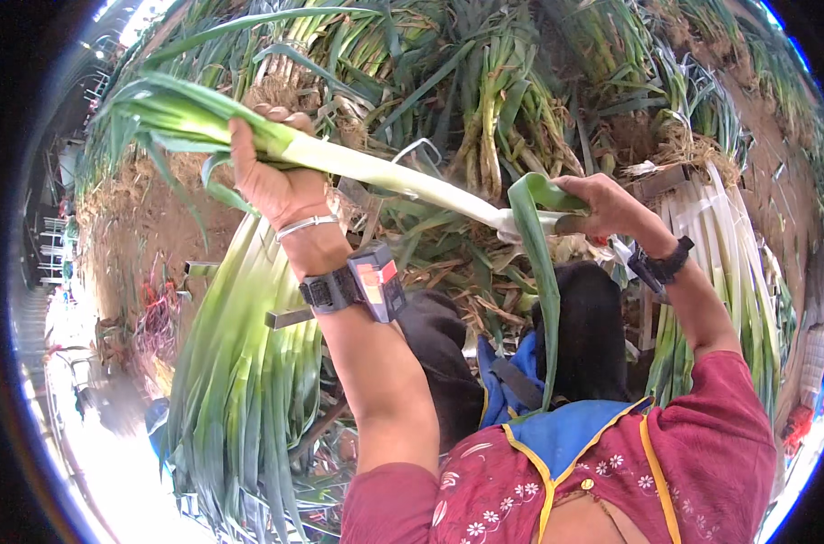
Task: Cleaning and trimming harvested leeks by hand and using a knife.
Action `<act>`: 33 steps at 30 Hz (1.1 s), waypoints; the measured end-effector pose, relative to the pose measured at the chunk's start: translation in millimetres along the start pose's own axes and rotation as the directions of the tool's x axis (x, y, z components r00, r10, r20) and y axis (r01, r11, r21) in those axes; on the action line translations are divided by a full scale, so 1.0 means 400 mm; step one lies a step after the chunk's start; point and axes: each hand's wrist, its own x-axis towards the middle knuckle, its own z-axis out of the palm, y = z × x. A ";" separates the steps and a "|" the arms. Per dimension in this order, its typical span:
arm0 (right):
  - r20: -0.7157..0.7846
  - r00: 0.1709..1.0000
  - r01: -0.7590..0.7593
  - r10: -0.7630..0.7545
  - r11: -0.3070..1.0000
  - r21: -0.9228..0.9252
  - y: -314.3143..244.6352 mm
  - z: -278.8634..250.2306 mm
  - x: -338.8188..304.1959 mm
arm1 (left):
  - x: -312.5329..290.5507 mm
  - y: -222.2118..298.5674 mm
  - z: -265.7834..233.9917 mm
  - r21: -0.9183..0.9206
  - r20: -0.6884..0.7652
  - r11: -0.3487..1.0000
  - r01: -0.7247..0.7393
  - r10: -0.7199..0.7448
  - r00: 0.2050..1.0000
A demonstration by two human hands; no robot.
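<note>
A long leek [385, 169] stretches across in front of me, its green top at the left and its white end tilted down to the right. My left hand [276, 168] is wrapped round it just below the green leaves. At the white end my right hand [607, 208] is closed on a strip of leek leaf [545, 290], which loops over and hangs down toward my lap. Whether the strip is still joined to the stalk I cannot tell. Straps with a small device [376, 283] sit on my left forearm, and a dark band [661, 263] is on my right wrist.
A pile of trimmed leeks [240, 363] lies at my left, and another bundle of leeks [716, 245] at my right. Untrimmed leeks [498, 100] with roots spread across the far ground. Loose peeled leaves [466, 245] litter the ground before my knees. A metal bar [290, 318] sticks out beside the left pile.
</note>
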 end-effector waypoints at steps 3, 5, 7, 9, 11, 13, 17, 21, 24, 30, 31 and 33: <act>-0.012 0.998 -0.064 0.063 0.949 -0.309 0.059 0.017 -0.014 | -0.004 0.029 -0.002 0.065 -0.005 0.989 -0.129 0.130 0.991; -0.081 0.994 -0.104 0.077 0.904 -0.415 0.136 0.045 -0.039 | 0.004 0.060 -0.016 0.002 -0.003 0.990 -0.140 0.140 0.990; -0.183 0.978 -0.170 0.101 0.892 -0.419 0.202 0.076 -0.069 | 0.006 0.085 -0.042 -0.027 -0.025 0.988 -0.150 0.150 0.988; -0.162 0.961 -0.276 0.224 0.824 -0.496 0.291 0.109 -0.111 | 0.006 0.102 -0.056 -0.019 -0.057 0.985 -0.172 0.171 0.984; -0.123 0.931 -0.341 0.345 0.695 -0.633 0.393 0.138 -0.178 | -0.004 0.098 -0.047 0.018 -0.117 0.969 -0.245 0.246 0.962; 0.010 0.710 -0.497 0.704 0.512 -0.701 0.475 0.158 -0.256 | -0.002 0.145 -0.045 0.018 -0.112 0.955 -0.295 0.295 0.949; 0.177 0.721 -0.541 0.670 0.703 -0.461 0.418 0.125 -0.275 | -0.016 0.137 -0.058 0.158 -0.194 0.947 -0.280 0.308 0.932; -0.215 0.950 -0.296 0.227 0.876 -0.381 0.173 0.055 -0.042 | -0.006 0.075 -0.042 0.229 -0.076 0.949 -0.216 0.239 0.968; -0.288 0.947 0.084 -0.138 0.978 -0.193 -0.043 0.033 0.119 | -0.012 0.019 -0.025 0.254 -0.082 0.947 -0.198 0.225 0.971; -0.431 0.789 0.272 -0.438 0.878 -0.393 -0.195 0.085 0.267 | -0.022 -0.102 0.035 0.233 -0.095 0.959 -0.161 0.187 0.978; -0.466 0.770 0.254 -0.435 0.880 -0.402 -0.190 0.094 0.285 | -0.027 -0.115 0.043 0.248 -0.117 0.954 -0.167 0.200 0.973; -0.529 0.728 0.229 -0.436 0.882 -0.412 -0.185 0.105 0.299 | -0.031 -0.132 0.052 0.280 -0.162 0.943 -0.180 0.231 0.959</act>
